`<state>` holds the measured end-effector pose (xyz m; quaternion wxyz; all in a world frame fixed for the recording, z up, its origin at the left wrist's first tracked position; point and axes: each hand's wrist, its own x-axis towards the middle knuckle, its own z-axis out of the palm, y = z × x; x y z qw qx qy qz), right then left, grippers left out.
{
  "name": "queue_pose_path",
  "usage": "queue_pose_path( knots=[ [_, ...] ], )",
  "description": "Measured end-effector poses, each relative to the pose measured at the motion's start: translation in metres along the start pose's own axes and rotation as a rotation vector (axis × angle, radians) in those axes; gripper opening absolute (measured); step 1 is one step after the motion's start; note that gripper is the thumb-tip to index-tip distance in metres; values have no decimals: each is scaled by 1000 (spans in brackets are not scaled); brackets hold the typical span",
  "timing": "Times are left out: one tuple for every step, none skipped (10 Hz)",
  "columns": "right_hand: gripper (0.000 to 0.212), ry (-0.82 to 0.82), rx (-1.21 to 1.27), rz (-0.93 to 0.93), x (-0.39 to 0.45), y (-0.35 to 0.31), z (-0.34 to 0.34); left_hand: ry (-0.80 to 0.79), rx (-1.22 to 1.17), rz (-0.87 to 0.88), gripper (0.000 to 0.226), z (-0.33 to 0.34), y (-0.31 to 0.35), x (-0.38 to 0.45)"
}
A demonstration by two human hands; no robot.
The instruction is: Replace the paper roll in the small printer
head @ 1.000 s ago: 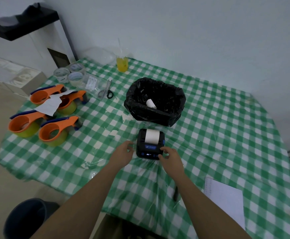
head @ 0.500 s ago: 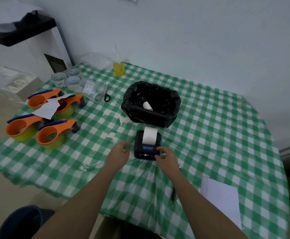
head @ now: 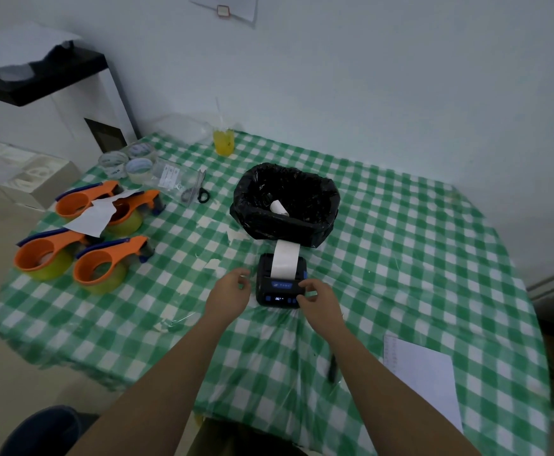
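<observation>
Left hand [head: 227, 291] loosely curled, empty, just beside printer [head: 280, 284]. Right hand [head: 318, 299] covering its near corner; grip unclear. Display unreadable beyond the fingers.

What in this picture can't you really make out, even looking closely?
- Printer screen text: too small, head view.
- Paper roll inside the printer: hidden by its casing; only the paper strip shows.
- Bin bottom: lost in the black liner.
- Right hand fingertips on the buttons: contact unclear.

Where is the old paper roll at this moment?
In the head view the old paper roll lies inside the black-lined bin at table centre, just beyond the small printer, left of the bin's middle.
</observation>
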<state>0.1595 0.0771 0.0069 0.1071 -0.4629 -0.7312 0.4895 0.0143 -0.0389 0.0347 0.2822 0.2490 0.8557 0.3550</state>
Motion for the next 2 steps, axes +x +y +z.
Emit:
queue_pose_path(
  knots=[
    [23,1,-9,-14,-3,-1,-2,-8,5,-1,31,-2,0,-2],
    [23,23,6,-9,-2,-5,-6,6,-7,4,31,-2,0,-2]
  ],
)
